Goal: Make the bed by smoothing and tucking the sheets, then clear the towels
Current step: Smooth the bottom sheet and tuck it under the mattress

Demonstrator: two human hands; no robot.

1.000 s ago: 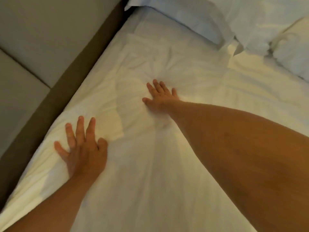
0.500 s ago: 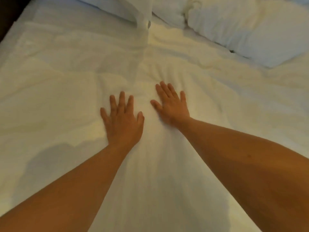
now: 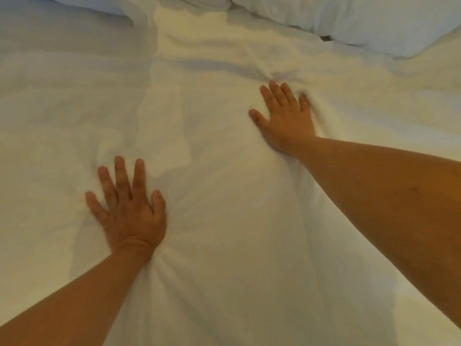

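A white sheet covers the whole bed and fills the view. My left hand lies flat on it at the lower left, palm down, fingers spread. My right hand presses flat on the sheet farther up and to the right, fingers apart, with small wrinkles bunched around its fingertips. Neither hand holds anything. Soft folds run across the sheet above the right hand. No towel is in view.
White pillows lie along the top edge, one at the upper right and one at the upper left. A small dark gap shows beneath the right pillow.
The hands have slid apart on the sheet: the left back and leftward, the right outward to the right. The view has swung right, away from the bed's left edge and wall.
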